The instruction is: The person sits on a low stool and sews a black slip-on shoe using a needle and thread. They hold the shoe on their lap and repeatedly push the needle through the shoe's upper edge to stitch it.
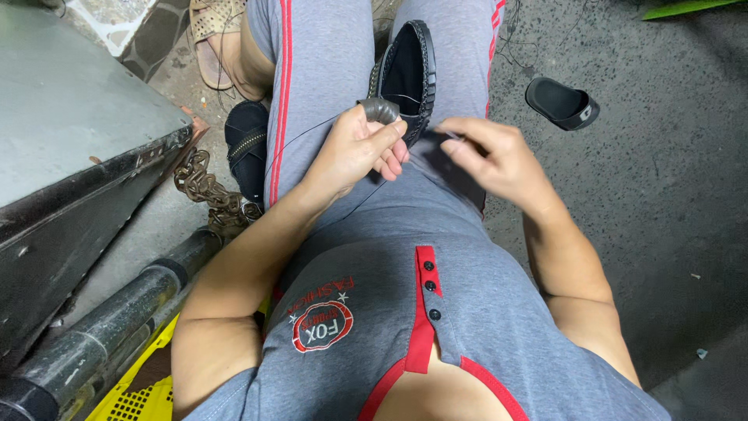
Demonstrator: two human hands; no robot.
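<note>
Right now your left hand [360, 148] pinches the grey heel tab of the black shoe [407, 74] in your lap, shoe's long axis running toward twelve o'clock. Your right hand [491, 156], at three o'clock, closes on dark thread [450, 134], nearly touching.

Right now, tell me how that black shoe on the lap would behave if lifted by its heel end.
The black shoe would probably sag a little: its upper looks soft and its sole thin. It seems light, resting on the lap held only by the left hand. The thread toward the right hand would likely tug and drag along.
</note>
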